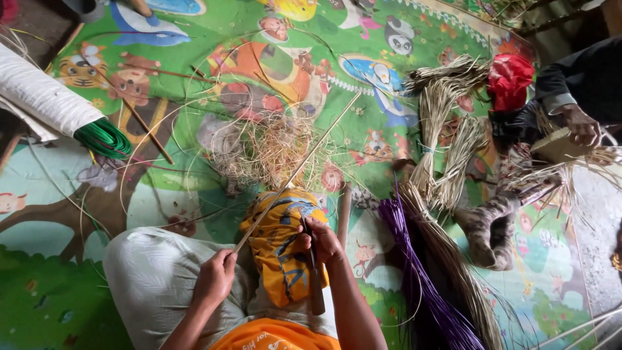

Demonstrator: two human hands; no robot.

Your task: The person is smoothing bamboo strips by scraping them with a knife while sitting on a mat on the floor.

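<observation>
At the far left lies one rolled white mat with a bundle of green strands showing at its end, on the colourful play mat that covers the floor. One thin brown stick lies just to its right. Near the person, the left hand is clenched around the near end of one long cane strip, which slants away to the far right over a tangle of pale shavings. The strip crosses a yellow cloth draped over the knee. The right hand grips one knife, its blade against the strip. Further right lie one bundle of purple strands and three bundles of pale straw. At the far right, one red bag sits beside another person's hand, which touches a woven piece.
</observation>
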